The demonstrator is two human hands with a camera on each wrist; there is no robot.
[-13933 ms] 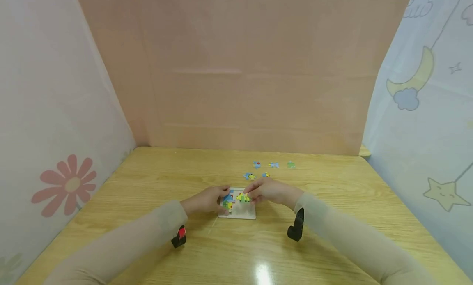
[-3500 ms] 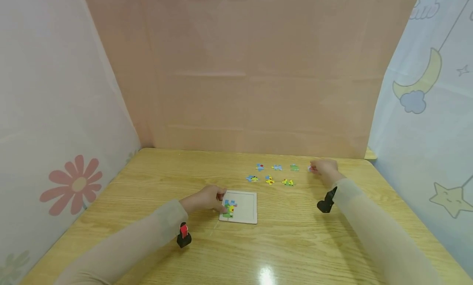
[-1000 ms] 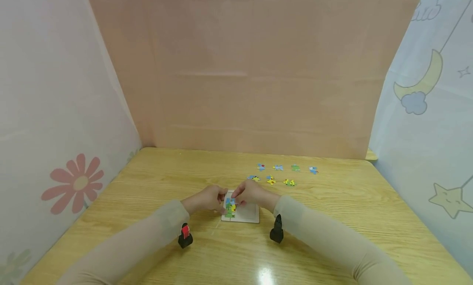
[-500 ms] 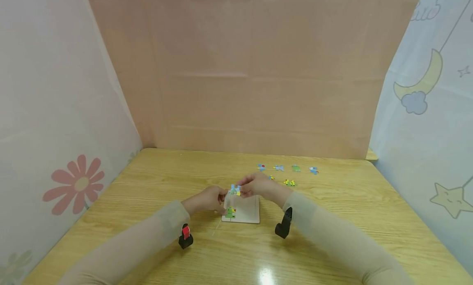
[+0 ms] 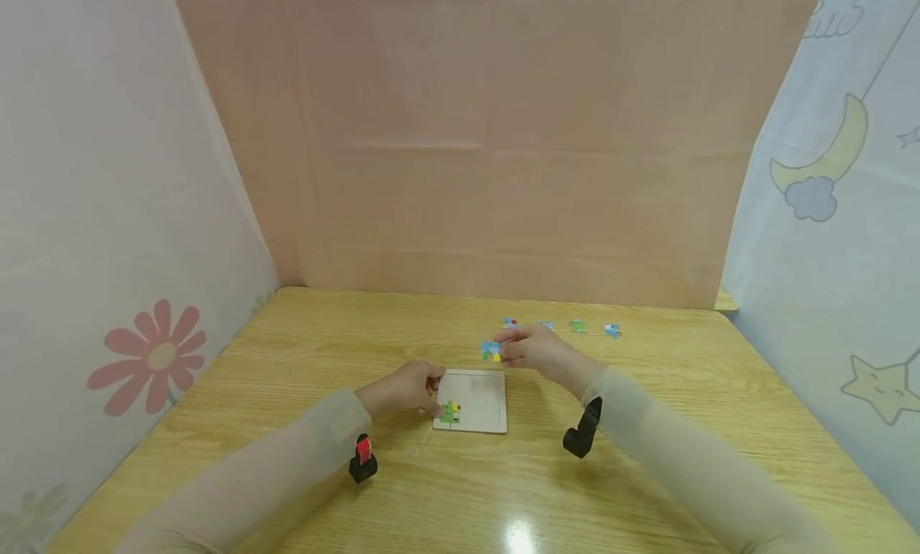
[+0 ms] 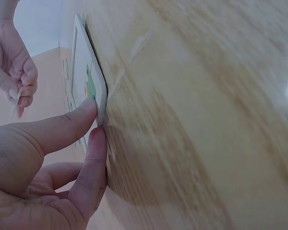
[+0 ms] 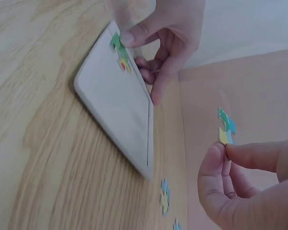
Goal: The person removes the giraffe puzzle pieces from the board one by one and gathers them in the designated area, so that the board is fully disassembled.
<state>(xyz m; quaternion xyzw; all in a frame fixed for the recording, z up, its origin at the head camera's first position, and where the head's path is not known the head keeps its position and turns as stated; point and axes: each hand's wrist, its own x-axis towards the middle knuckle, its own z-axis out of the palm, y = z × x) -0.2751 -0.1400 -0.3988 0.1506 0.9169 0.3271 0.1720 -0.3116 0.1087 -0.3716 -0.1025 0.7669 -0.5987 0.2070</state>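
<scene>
A shallow white puzzle tray (image 5: 477, 398) lies on the table. My left hand (image 5: 406, 388) holds its left edge, with the thumb on top, beside a green jigsaw piece (image 5: 449, 413) in the near left corner. Above the tray's far edge, my right hand (image 5: 542, 353) pinches a blue, green and yellow jigsaw piece (image 5: 490, 351) between thumb and fingers. The right wrist view shows this held jigsaw piece (image 7: 225, 125) raised clear of the tray, and the left hand (image 7: 170, 43) on the tray's side.
Behind the right hand lie loose jigsaw pieces, among them a green one (image 5: 578, 326) and a blue one (image 5: 612, 330). The hand hides others nearer; the right wrist view catches one loose piece (image 7: 164, 196). A tan backdrop (image 5: 503, 179) stands behind the table.
The right hand has lifted the blue, green and yellow jigsaw piece out of the tray and carried it right and away. Fewer pieces lie in the tray than before. The left hand stays put.
</scene>
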